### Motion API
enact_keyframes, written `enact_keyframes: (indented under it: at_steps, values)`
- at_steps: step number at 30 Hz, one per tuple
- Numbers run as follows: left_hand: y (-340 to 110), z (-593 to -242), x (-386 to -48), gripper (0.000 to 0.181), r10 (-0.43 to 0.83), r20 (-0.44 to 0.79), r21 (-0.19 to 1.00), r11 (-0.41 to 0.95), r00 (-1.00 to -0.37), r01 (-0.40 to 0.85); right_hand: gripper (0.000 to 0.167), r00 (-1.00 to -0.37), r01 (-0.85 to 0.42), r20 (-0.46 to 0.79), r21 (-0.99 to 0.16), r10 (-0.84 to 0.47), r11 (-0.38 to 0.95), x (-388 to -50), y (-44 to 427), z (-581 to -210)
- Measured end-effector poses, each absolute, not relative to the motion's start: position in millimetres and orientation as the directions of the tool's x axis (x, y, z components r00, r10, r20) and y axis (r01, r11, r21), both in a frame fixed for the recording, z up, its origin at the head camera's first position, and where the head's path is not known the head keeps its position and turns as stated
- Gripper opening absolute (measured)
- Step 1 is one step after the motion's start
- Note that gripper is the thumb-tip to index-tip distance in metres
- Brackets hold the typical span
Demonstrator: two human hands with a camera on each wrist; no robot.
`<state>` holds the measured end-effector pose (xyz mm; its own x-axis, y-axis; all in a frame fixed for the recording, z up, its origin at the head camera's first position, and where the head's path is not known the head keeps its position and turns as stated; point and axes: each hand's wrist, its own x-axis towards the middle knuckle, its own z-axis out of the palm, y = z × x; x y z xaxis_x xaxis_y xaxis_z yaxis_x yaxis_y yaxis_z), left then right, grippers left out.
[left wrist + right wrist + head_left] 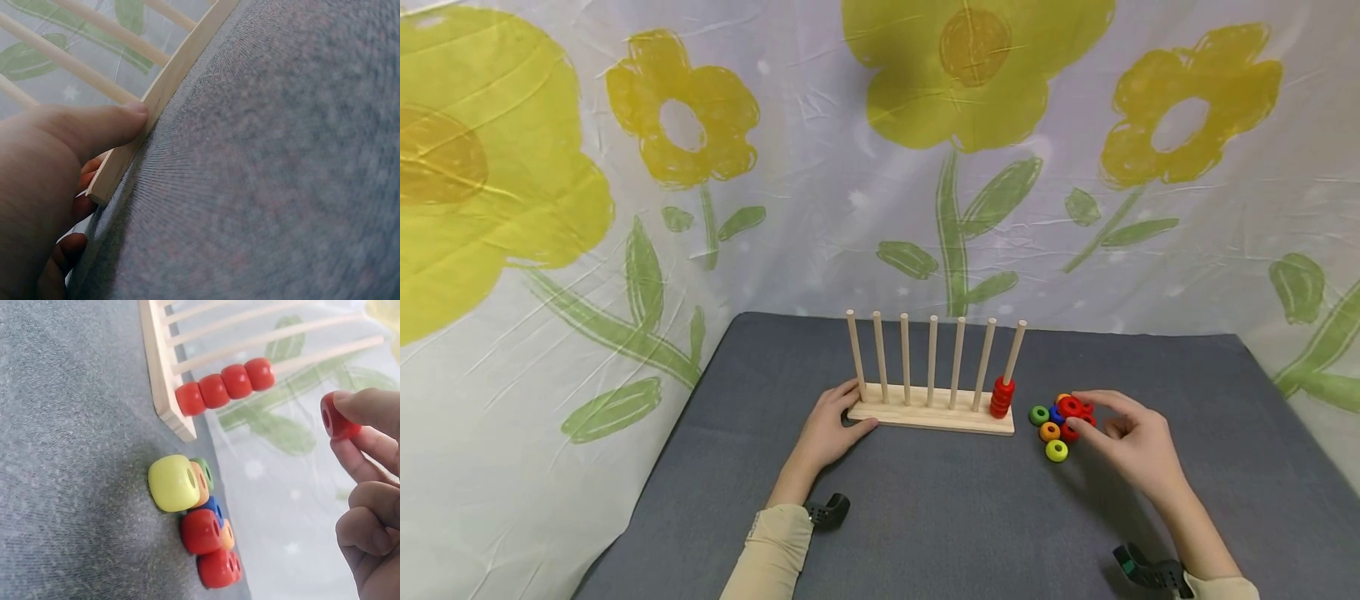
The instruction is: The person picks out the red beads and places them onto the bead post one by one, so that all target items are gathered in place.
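- Your left hand (831, 429) grips the left end of a long, flat base of pale wood (936, 418); the left-wrist view shows your thumb (119, 128) against its front edge, with fingers showing behind it.
- Seven slim, round rods of pale wood (932, 358) rise from that base in a single row.
- The rightmost rod (1013, 357) carries a stack of four glossy, rounded red beads (1002, 398) at its foot; its upper part is bare, as are the other six rods.
- Your right hand (1138, 446) pinches one rounded red bead with a hole through it (340, 419) between thumb and fingertips, its gap narrowed to the bead's width; the remaining fingers bend towards your palm.
- That held bead is raised above the loose beads and apart from them, to the right of the base.
- The loose beads lie bunched on the surface (925, 517) beyond the base's right end: a yellow-green one (1057, 451) nearest you, a green one (1039, 416) on the left, an orange one (1049, 432) between these two, then a blue one (214, 509), another orange one (227, 536) and several red ones (201, 531).
- Dark grey cloth covers the surface; beyond it hangs a pale backdrop printed with yellow flowers (681, 117).
- You have a black device (827, 511) on your left wrist and another (1142, 571) on your right, beside beige sleeves (775, 546).
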<state>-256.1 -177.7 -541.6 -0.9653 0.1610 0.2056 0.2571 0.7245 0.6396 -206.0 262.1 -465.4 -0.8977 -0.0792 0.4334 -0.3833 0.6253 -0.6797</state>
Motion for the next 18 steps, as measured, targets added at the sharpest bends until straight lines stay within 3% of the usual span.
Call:
enact_keyframes:
  at_steps: [18]
  values:
    - [-177.1,-539.6,-255.4,0.070,0.162,0.198,0.636,0.730,-0.967,0.252,0.034,-0.898,-0.388,0.434,-0.693,-0.078,0.607,-213.5,253.5,-460.9]
